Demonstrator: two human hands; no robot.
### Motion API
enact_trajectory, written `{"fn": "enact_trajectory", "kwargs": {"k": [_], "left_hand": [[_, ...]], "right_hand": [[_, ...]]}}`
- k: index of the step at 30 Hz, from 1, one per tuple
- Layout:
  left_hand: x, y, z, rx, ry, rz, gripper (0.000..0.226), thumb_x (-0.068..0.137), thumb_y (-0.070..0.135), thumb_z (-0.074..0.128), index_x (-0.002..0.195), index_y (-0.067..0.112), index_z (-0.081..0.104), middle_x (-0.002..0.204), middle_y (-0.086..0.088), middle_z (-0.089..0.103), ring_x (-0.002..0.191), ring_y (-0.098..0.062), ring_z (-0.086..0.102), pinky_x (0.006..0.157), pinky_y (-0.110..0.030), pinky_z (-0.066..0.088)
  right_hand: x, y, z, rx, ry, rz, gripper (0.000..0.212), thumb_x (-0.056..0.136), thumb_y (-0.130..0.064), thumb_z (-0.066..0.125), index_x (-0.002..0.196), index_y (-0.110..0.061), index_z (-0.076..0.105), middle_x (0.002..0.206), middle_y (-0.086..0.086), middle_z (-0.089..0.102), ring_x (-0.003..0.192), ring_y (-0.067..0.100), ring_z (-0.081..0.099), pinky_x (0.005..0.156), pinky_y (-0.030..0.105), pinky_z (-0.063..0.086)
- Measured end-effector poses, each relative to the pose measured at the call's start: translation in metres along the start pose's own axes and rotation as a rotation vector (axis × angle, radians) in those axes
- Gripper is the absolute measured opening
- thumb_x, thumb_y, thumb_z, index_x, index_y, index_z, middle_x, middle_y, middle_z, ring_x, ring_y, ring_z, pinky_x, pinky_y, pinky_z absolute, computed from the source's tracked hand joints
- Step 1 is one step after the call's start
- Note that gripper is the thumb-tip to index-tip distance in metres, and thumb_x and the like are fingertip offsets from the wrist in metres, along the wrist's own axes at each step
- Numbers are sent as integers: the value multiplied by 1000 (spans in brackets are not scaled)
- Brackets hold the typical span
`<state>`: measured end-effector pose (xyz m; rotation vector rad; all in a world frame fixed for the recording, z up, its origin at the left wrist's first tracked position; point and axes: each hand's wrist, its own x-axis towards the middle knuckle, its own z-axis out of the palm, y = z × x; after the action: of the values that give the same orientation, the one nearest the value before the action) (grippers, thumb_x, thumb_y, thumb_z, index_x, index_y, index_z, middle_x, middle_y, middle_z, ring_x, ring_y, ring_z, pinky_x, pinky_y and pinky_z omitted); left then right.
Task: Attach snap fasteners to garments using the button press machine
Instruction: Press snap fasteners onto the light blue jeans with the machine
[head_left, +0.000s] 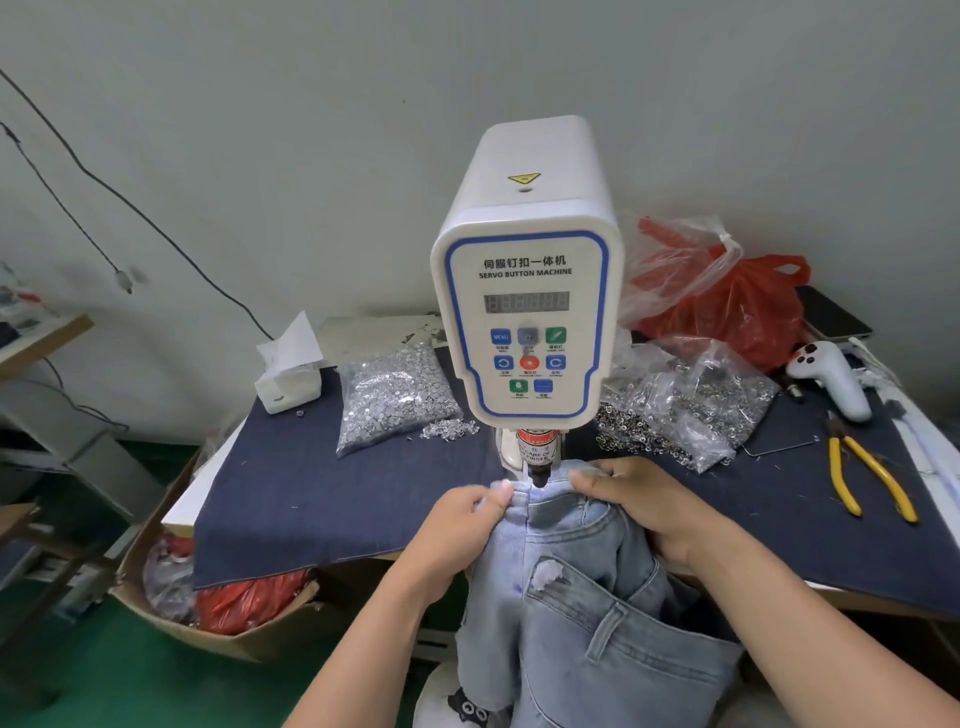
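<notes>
Holding jeans (587, 597) waistband under button machine (527, 312) punch: left hand (462, 525) pinching it left of punch, right hand (644, 504) gripping right; snap prob. hidden.

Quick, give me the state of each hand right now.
Left hand: closed, pinching the jeans waistband left of the press head.
Right hand: closed, gripping the waistband on its right.
</notes>
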<state>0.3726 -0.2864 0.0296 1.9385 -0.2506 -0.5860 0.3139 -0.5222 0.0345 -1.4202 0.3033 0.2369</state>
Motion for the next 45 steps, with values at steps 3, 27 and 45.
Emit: {"fn": "enact_trajectory", "kwargs": {"k": [3, 27, 45], "left_hand": [[7, -3, -20, 73, -227, -104, 90, 80, 87, 63, 80, -2, 58, 84, -2, 66, 75, -24, 59, 80, -34, 51], [21, -2, 6, -233, -13, 114, 21, 104, 30, 65, 85, 26, 72, 83, 6, 75, 74, -8, 67, 62, -20, 52], [23, -4, 12, -265, 37, 142, 27, 103, 34, 66, 79, 31, 76, 84, 8, 76, 75, -5, 68, 65, -20, 52]], "right_hand": [[4, 5, -3, 119, -20, 1, 28, 93, -20, 70, 113, -3, 77, 114, 25, 74, 107, 36, 72, 87, 36, 60], [13, 5, -21, -206, -65, 39, 49, 91, -49, 70, 102, -3, 80, 103, 22, 77, 98, 37, 75, 82, 39, 61], [14, 11, -25, -233, -97, -22, 77, 61, -61, 91, 103, 2, 76, 107, 26, 75, 97, 36, 72, 92, 45, 55]]}}
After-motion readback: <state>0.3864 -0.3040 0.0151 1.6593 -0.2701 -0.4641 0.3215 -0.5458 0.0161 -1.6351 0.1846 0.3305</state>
